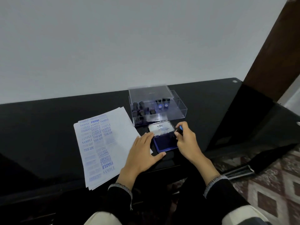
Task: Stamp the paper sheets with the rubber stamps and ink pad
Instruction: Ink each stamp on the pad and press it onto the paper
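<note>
Black desk: stamped paper sheets; open ink pad, steadied by flat, spread left hand; right hand clasping rubber stamp at pad's edge. Risk: tilted stamp inks unevenly, prints patchy.

Glossy black table; matt white paper sheets; clear smooth plastic box; shiny metal ink pad lid; woven patterned rug.

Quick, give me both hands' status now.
Left hand: open, flat beside the ink pad.
Right hand: closed on a rubber stamp.
</note>
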Tool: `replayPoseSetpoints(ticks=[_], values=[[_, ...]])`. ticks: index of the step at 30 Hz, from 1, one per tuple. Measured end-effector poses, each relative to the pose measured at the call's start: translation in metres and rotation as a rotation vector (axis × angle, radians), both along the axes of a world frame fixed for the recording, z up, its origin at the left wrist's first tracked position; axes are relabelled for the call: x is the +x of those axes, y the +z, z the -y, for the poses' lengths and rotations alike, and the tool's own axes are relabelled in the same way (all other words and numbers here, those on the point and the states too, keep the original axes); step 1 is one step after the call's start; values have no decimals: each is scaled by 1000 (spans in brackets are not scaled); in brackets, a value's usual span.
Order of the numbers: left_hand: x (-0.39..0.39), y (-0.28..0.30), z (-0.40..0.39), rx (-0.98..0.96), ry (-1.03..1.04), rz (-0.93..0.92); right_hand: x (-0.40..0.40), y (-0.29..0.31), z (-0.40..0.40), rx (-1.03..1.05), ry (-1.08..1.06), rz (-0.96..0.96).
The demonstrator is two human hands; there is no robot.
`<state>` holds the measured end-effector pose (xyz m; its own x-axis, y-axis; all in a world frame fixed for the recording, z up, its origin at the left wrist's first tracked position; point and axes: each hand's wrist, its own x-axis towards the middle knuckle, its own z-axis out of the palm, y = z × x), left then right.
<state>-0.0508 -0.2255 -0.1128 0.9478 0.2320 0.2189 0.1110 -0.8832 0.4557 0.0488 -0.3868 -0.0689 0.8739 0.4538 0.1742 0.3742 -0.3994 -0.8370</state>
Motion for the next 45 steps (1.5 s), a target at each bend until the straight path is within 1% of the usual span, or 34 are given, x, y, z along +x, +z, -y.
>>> replayPoseSetpoints(ticks=[3,7,13,17,22,26,27,29,31,32,34,36,40,45], values=[[-1,0,0,2,5,13,2,4,-7,-48,66,-13],[0,0,0,-3,8,14,5,5,-14,-44,90,-16],[-2,1,0,-9,9,13,6,2,-21,-90,115,13],[0,1,0,-11,6,6,10,-2,-24,-137,134,46],[-1,3,0,-42,3,15,12,-12,-31,-232,168,138],[1,5,-3,-109,-19,-22,11,-13,-36,-272,175,177],[2,7,-4,-157,-28,-32,10,-13,-37,-285,171,199],[3,15,-7,-340,-26,-20,9,-13,-37,-310,158,230],[2,24,-12,-511,13,44,10,-14,-37,-299,144,212],[2,29,-16,-543,46,89,12,-16,-37,-285,137,193],[0,37,-27,-543,111,172,14,-17,-36,-268,130,164],[-4,42,-41,-526,168,208,13,-19,-36,-274,129,176],[-17,42,-72,-538,302,205,11,-25,-38,-283,119,238],[-40,37,-103,-527,463,187,15,-27,-39,-206,88,160]])
